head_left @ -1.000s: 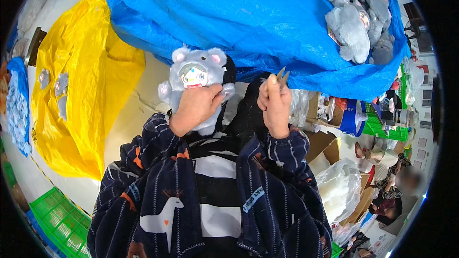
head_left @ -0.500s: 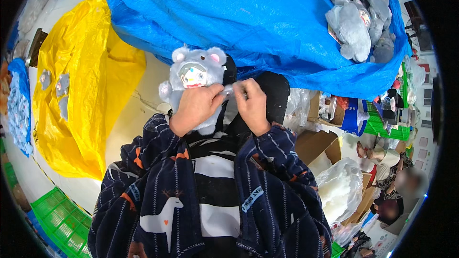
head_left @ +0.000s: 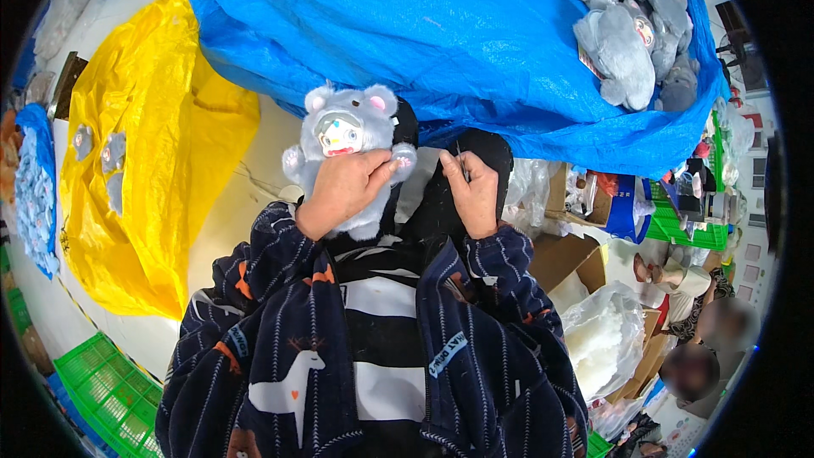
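A grey plush toy with round ears, a hard doll face and pink-padded paws rests upright on my lap. My left hand lies across its chest, thumb and fingers pinched on the plush beside the toy's raised paw. To the right of the toy, apart from it, my right hand is closed on a thin needle-like tool that points up between the fingers. Any thread between the tool and the toy is too fine to make out.
A blue sheet spreads in front of me, with a heap of grey plush toys at its right. On the left, a yellow sheet bears several small grey pieces. Cardboard boxes, a plastic bag of white stuffing and seated people are at right.
My right hand has drawn away from the toy's paw toward the right, leaving the paw in view. My left hand keeps its hold on the plush toy.
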The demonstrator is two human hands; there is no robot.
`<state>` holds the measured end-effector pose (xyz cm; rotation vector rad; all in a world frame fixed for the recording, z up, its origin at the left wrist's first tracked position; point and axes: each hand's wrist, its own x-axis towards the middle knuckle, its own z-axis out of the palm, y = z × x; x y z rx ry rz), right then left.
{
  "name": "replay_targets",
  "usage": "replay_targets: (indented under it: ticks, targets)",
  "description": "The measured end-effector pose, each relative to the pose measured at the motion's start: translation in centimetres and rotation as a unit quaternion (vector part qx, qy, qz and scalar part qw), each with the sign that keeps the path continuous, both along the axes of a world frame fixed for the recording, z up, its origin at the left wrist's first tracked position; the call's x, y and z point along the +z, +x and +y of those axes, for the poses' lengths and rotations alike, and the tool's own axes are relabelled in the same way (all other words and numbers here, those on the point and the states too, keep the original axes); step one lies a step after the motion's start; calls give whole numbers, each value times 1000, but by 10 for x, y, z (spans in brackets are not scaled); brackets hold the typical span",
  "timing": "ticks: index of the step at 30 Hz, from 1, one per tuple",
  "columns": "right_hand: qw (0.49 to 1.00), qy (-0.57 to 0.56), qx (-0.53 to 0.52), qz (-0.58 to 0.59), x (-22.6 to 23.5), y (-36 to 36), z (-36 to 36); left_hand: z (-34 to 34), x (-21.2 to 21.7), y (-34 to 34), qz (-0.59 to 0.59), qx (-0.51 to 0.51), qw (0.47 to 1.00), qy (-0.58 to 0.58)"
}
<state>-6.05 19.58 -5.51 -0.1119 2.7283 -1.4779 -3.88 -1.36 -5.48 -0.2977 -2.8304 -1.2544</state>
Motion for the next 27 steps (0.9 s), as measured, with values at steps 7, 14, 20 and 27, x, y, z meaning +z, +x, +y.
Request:
replay_targets:
  ticks: [7,14,20,27]
  targets:
    - [986,-148,51,52,-18,-1,-16,-2,-9,-1,3,-7,1000,17]
    - [987,-61,114,95,-2,-8,-37,1,-2,1,1,-23,1000,-21]
    - [828,-539,-79,-132,11,-20,4,1,0,4,1,-16,999,-49]
    - [987,-137,-46,-75,-19,1,4,4,-2,-1,25,-4,1000,-11]
